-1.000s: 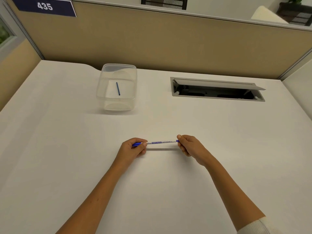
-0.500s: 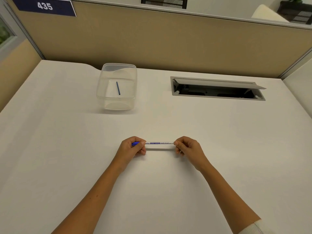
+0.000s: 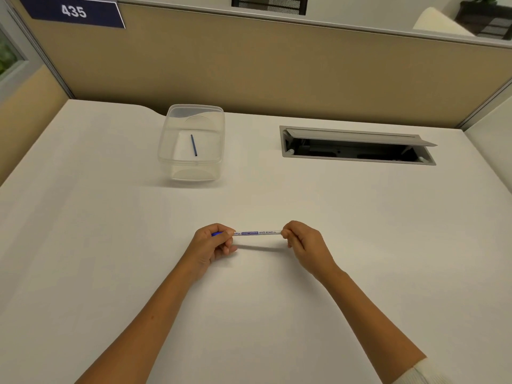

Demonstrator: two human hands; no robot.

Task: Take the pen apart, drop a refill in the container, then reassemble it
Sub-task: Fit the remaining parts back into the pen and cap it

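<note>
A white whiteboard marker pen (image 3: 257, 233) with blue lettering hangs level just above the white desk (image 3: 110, 245), held at both ends. My left hand (image 3: 213, 243) pinches its left end, where a bit of blue cap shows. Fingers of my right hand (image 3: 303, 239) close over its right end and hide that tip. Farther back on the left stands a clear plastic container (image 3: 191, 167), and a thin dark blue refill (image 3: 193, 145) lies on its floor.
An open cable hatch (image 3: 357, 146) with a raised grey flap is sunk into the desk at the back right. A tan partition wall (image 3: 277, 67) runs along the far edge, with a sign reading 435 (image 3: 73, 11) at its top left.
One second ago a blue tip showed at the pen's right end beside my right hand. That hand has slid left over it, and the tip is now hidden inside its fingers.
</note>
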